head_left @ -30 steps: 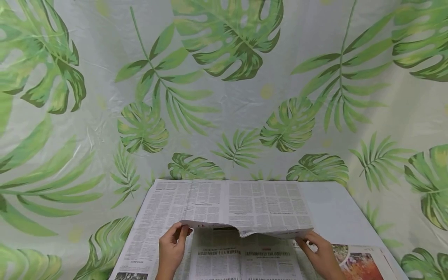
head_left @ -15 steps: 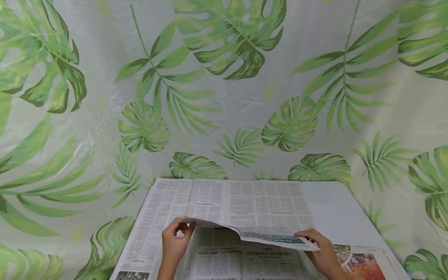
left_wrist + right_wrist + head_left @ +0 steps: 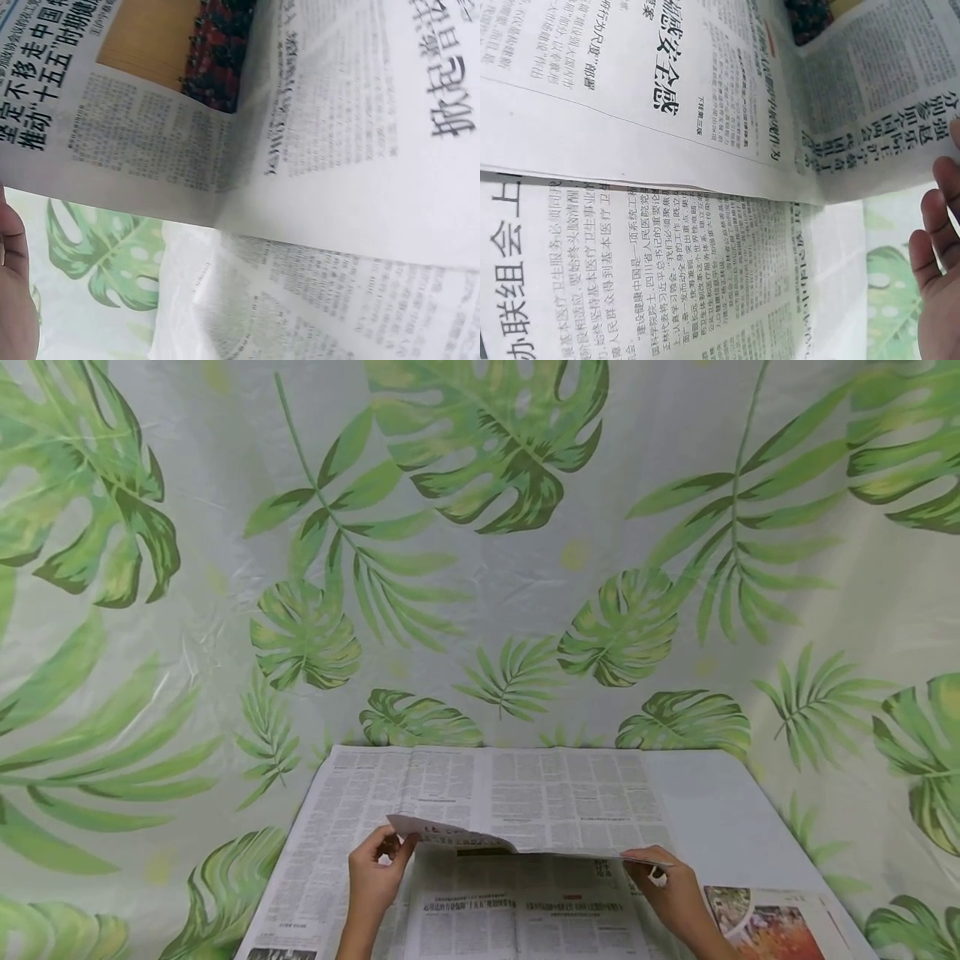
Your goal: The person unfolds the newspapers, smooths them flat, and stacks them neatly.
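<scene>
- Two ends of the raised newspaper sheet's (image 3: 459, 837) near edge are held: one is pinched between thumb and fingers of the left hand (image 3: 375, 877), the other by the right hand (image 3: 671, 889).
- The sheet is suspended over a lower page (image 3: 465, 922) on the table (image 3: 723, 818); its left part is tilted so the underside is shown, its right part seen almost edge-on.
- The step in hand is judged to be the lifting or turning of the sheet; level hands and an even pull seem called for next, lest the paper be creased.
- The hands are set well apart, the right forearm slanted, the left more upright.
</scene>
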`<control>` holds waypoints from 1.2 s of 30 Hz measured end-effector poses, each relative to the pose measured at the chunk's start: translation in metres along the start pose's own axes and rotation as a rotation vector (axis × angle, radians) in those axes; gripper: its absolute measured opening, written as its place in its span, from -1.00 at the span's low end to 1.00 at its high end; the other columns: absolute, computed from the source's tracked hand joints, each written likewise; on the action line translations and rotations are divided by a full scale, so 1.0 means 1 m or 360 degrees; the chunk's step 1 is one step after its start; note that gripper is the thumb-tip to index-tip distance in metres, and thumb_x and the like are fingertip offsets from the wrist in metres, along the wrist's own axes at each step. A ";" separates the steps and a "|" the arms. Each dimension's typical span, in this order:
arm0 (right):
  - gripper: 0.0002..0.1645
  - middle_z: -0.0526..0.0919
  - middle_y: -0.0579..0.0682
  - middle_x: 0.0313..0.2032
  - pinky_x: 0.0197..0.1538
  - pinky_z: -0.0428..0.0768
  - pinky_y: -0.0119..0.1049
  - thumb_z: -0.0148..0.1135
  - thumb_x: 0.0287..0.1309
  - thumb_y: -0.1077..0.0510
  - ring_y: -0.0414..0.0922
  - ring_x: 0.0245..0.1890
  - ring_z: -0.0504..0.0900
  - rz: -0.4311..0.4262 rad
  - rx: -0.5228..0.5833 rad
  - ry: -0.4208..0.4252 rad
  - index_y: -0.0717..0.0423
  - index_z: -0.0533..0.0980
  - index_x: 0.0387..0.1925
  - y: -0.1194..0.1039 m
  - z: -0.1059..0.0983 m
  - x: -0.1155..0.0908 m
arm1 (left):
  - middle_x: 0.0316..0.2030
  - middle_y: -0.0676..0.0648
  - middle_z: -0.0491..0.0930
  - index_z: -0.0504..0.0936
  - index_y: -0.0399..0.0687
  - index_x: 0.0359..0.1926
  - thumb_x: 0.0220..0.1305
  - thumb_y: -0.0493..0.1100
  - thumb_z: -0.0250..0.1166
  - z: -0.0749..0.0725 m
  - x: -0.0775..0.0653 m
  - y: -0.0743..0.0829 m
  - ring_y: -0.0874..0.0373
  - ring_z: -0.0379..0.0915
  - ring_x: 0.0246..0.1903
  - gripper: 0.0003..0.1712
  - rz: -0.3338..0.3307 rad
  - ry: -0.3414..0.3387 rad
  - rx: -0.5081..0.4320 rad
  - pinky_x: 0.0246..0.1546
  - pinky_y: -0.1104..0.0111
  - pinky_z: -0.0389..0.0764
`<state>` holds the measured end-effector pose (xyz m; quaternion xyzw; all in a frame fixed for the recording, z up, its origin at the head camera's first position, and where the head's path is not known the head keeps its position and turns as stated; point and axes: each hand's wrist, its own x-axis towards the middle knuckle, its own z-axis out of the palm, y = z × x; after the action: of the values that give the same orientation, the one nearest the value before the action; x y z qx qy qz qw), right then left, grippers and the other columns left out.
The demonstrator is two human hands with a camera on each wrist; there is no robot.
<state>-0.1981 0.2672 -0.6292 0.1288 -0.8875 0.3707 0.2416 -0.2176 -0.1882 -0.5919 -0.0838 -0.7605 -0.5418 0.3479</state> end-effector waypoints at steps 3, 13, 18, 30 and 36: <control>-0.57 0.63 -0.33 -0.32 -0.38 0.48 -0.38 0.46 0.11 0.41 -0.43 -0.39 0.47 0.0081 -0.0039 -0.0016 -0.19 0.71 -0.15 0.000 0.003 0.001 | -0.52 0.07 0.55 0.73 0.07 -0.30 0.09 -0.36 0.56 0.000 -0.003 -0.011 0.31 0.45 -0.56 -0.74 -0.0115 -0.0034 0.0001 -0.51 0.53 0.49; -0.83 0.65 -0.23 -0.40 -0.37 0.50 -0.39 0.45 0.21 0.26 -0.42 -0.44 0.47 0.0294 0.0005 0.0001 -0.10 0.66 -0.29 0.011 0.016 0.005 | -0.43 0.10 0.65 0.77 0.21 -0.23 0.27 -0.11 0.49 0.004 -0.002 -0.034 0.23 0.56 -0.44 -0.91 -0.0381 -0.0167 0.0064 -0.40 0.38 0.60; -0.88 0.69 -0.19 -0.41 -0.38 0.51 -0.40 0.43 0.24 0.24 -0.42 -0.46 0.49 0.0336 0.0075 0.0000 -0.06 0.66 -0.30 0.017 0.024 0.006 | -0.39 0.10 0.68 0.77 0.21 -0.21 0.28 -0.08 0.48 0.007 -0.003 -0.043 0.24 0.58 -0.42 -0.92 -0.0433 -0.0196 0.0086 -0.36 0.38 0.62; -0.81 0.79 -0.07 -0.23 -0.31 0.54 -0.39 0.35 0.34 0.18 -0.42 -0.34 0.58 0.0482 0.0110 -0.0104 0.01 0.69 -0.04 0.027 0.034 0.003 | -0.29 0.07 0.74 0.78 0.13 -0.14 0.35 -0.04 0.42 0.011 -0.012 -0.059 0.23 0.60 -0.38 -0.89 -0.0517 -0.0265 0.0113 -0.37 0.42 0.62; -0.71 0.77 -0.04 -0.05 -0.21 0.62 -0.39 0.28 0.40 0.19 -0.37 -0.24 0.64 0.0521 0.0082 -0.0206 0.01 0.63 0.11 0.032 0.040 0.005 | -0.24 0.04 0.76 0.78 0.12 -0.04 0.36 0.05 0.39 0.014 -0.011 -0.067 0.26 0.58 -0.40 -0.77 -0.0627 -0.0319 0.0180 -0.37 0.45 0.59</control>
<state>-0.2291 0.2608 -0.6697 0.0122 -0.9005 0.4185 0.1171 -0.2491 -0.1997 -0.6526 0.0326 -0.8220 -0.5449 0.1622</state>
